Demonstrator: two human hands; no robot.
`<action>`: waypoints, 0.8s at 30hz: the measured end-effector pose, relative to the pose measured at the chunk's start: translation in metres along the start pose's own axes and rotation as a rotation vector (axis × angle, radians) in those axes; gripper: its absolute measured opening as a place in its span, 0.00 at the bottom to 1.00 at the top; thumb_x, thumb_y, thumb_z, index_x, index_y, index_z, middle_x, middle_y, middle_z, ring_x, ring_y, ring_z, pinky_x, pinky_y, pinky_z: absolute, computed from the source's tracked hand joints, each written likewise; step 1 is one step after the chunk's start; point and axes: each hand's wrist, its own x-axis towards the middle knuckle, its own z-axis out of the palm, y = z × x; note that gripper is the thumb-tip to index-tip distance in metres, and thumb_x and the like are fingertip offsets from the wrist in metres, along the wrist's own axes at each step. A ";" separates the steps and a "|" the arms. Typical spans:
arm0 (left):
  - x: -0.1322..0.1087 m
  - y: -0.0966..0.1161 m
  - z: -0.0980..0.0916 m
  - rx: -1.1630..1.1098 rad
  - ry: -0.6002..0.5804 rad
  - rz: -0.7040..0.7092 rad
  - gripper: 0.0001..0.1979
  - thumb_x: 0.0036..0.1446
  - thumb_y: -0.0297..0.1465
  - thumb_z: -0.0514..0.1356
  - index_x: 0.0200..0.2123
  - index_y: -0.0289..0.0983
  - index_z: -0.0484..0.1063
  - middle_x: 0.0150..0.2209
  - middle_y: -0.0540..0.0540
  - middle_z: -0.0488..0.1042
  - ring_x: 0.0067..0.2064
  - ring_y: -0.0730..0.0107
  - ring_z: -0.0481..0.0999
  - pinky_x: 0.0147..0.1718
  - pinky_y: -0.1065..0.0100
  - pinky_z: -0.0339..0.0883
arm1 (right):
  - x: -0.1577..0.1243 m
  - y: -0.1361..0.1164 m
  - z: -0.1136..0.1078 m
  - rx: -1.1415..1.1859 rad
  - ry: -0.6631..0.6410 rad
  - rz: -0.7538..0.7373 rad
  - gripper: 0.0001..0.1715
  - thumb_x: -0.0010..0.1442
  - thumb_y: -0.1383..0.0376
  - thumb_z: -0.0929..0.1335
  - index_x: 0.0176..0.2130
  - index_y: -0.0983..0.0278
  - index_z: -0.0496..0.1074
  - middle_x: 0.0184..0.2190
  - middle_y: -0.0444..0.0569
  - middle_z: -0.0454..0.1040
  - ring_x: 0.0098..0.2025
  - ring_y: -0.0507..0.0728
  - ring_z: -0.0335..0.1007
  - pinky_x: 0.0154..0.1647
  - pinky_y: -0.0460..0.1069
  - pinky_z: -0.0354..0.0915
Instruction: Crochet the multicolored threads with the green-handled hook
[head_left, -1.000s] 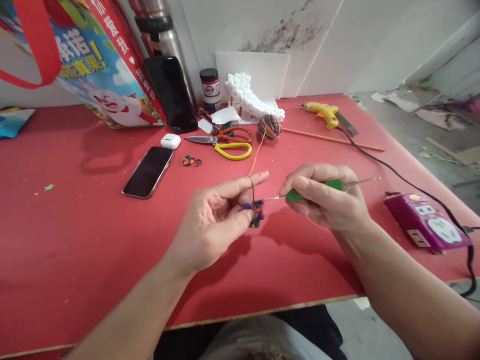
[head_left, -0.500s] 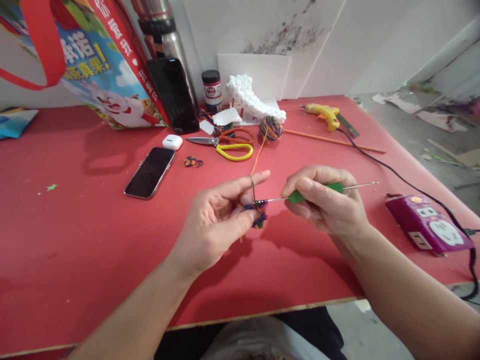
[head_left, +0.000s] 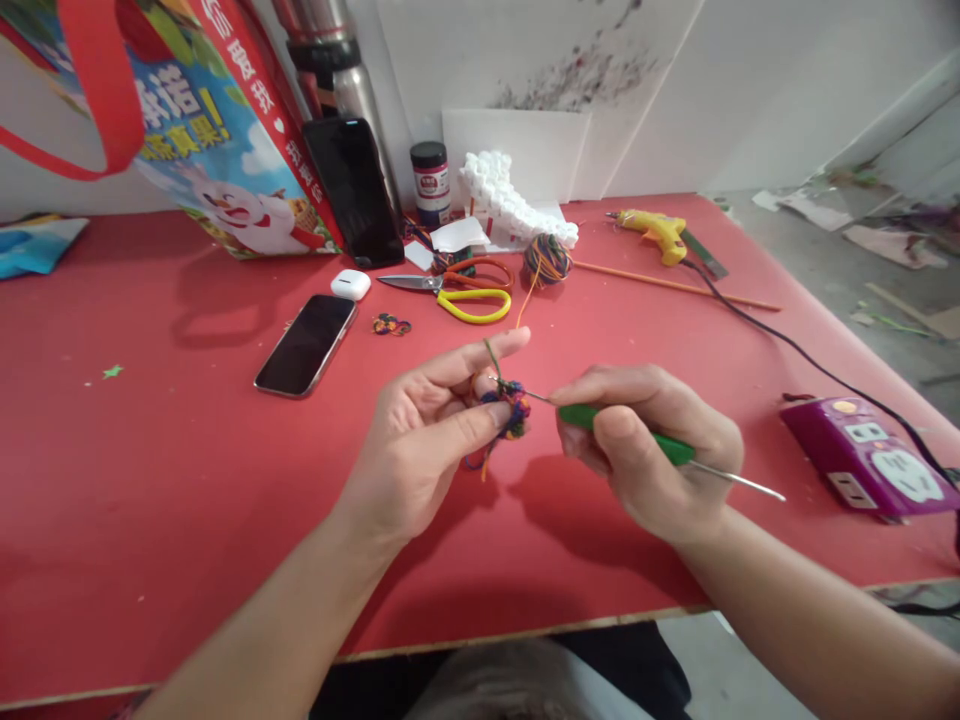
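Between thumb and fingers, my left hand pinches a small multicoloured crochet piece, its index finger stretched out with yarn looped round it. My right hand is closed round the green handle of a crochet hook. The hook's thin tip reaches into the top of the crochet piece, and its other metal end points down to the right. An orange strand runs from the raised finger back to a multicoloured yarn ball.
Scissors, a phone, a white earbud case and a yarn scrap lie beyond my hands. A yellow glue gun, an orange stick and a purple power socket are on the right.
The hook has tilted, its rear end swinging down and its tip moving left through the crochet piece. The yarn at my left index finger has turned from upright to slanting.
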 end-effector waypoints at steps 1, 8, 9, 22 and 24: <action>0.000 0.000 0.000 -0.005 0.004 0.000 0.19 0.52 0.28 0.77 0.48 0.45 0.90 0.31 0.50 0.76 0.33 0.78 0.78 0.36 0.78 0.73 | -0.001 0.000 0.000 -0.043 -0.001 -0.030 0.11 0.75 0.57 0.72 0.48 0.59 0.84 0.29 0.46 0.82 0.19 0.49 0.66 0.19 0.47 0.63; 0.000 -0.002 -0.001 0.055 0.032 0.088 0.18 0.53 0.29 0.78 0.48 0.44 0.90 0.35 0.48 0.79 0.35 0.75 0.76 0.34 0.76 0.73 | -0.002 0.003 -0.004 -0.111 -0.015 -0.053 0.11 0.74 0.56 0.73 0.47 0.60 0.84 0.28 0.46 0.82 0.19 0.50 0.67 0.19 0.47 0.64; 0.000 -0.002 -0.001 0.067 0.034 0.110 0.17 0.53 0.29 0.77 0.48 0.45 0.90 0.36 0.48 0.79 0.35 0.75 0.75 0.33 0.76 0.73 | -0.002 0.004 -0.004 -0.109 -0.016 -0.039 0.12 0.74 0.56 0.72 0.47 0.60 0.84 0.27 0.46 0.81 0.19 0.50 0.67 0.19 0.47 0.64; 0.000 -0.004 0.002 0.115 0.136 0.199 0.16 0.55 0.25 0.75 0.47 0.45 0.89 0.34 0.51 0.78 0.29 0.77 0.76 0.28 0.74 0.74 | 0.002 0.001 -0.001 -0.044 0.004 -0.006 0.12 0.76 0.59 0.70 0.45 0.60 0.83 0.25 0.44 0.79 0.17 0.49 0.63 0.20 0.46 0.64; 0.000 -0.003 0.002 0.111 0.139 0.197 0.17 0.55 0.25 0.75 0.47 0.46 0.89 0.33 0.51 0.78 0.29 0.77 0.76 0.28 0.75 0.74 | 0.002 0.001 -0.002 -0.032 0.003 -0.005 0.11 0.76 0.60 0.70 0.45 0.60 0.83 0.24 0.43 0.79 0.18 0.48 0.64 0.21 0.46 0.65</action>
